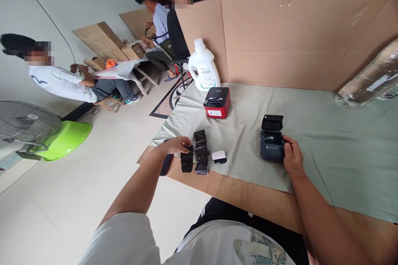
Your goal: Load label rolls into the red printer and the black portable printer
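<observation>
Left hand: my left hand (174, 145) pinches a black roll (187, 159), fingers clenched over its top.
Right hand: my right hand (292, 158) grips the open printer (272, 144) at its right edge.

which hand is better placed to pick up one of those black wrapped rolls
Left, probably. The left hand already touches a black roll, while the right hand rests on the dark printer, across the cloth.
</observation>
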{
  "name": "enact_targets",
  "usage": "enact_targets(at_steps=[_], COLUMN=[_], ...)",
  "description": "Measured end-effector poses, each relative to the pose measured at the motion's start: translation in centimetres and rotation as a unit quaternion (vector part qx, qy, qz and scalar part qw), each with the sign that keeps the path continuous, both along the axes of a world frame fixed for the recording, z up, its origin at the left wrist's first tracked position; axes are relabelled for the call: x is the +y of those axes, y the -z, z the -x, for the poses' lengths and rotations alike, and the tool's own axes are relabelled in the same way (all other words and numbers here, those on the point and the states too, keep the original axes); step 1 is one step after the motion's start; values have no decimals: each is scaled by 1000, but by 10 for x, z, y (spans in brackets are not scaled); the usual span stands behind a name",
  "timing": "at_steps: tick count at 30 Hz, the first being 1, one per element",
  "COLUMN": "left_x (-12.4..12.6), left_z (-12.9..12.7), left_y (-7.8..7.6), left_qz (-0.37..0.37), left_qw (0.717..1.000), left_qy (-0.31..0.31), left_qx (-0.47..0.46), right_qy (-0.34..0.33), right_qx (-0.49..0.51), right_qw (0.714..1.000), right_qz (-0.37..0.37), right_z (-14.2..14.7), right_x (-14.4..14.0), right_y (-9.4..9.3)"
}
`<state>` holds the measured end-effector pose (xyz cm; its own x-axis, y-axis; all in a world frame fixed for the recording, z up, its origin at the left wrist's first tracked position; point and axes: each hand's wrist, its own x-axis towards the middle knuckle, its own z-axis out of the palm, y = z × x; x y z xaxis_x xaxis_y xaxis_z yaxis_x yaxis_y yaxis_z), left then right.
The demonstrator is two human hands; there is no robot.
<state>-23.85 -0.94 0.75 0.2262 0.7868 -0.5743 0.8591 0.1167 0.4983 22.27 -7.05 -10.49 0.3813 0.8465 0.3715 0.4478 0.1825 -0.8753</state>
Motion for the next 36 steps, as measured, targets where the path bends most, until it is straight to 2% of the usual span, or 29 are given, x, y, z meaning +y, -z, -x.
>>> enact_targets(at_steps=[2,5,6,8,10,12,15,18,20,22,25,27,29,32,34,36], left_x=[-6,-13,-15,-20,-25,-29,-31,-30,-28,-27,-23,-19,-14,-2,11,24], left_z=[-10,-38,-49,-71,-89,-101,-107,-105,-103,-104,-113,-130,-158,-216,-258,-294], left_y=[5,1,-2,-7,-7,-2,10,13,4,-12,-44,-61,-70,-61,-44,-24], left_qz=[-48,-179,-221,-266,-257,-239,-239,-237,-217,-175,-57,25,54,15,-37,-122], left_qw=[995,967,958,947,935,921,900,896,909,932,964,963,949,931,921,922], left_qy=[17,38,58,134,226,279,291,284,283,275,256,264,279,287,279,259], left_qx=[82,178,173,121,93,130,220,245,216,160,48,-48,-136,-227,-271,-261], right_qy=[1,-1,0,1,0,-5,-11,-10,-9,-10,-9,-4,-3,-13,-22,-28], right_qx=[1,1,0,-2,-1,3,11,11,16,25,9,-37,-93,-148,-164,-166], right_qw=[1000,1000,1000,1000,1000,1000,1000,999,999,999,1000,999,996,988,984,983], right_qz=[2,10,12,14,14,16,27,31,30,29,19,4,-14,-41,-60,-76], right_z=[0,0,0,0,0,-1,-1,-2,-2,-1,0,1,3,6,6,3], right_x=[0,-1,-1,-1,-1,-2,-3,-2,0,1,2,1,-1,-6,-9,-12], right_y=[0,-1,-1,-2,-3,-4,-5,-3,0,4,5,3,-3,-13,-19,-23])
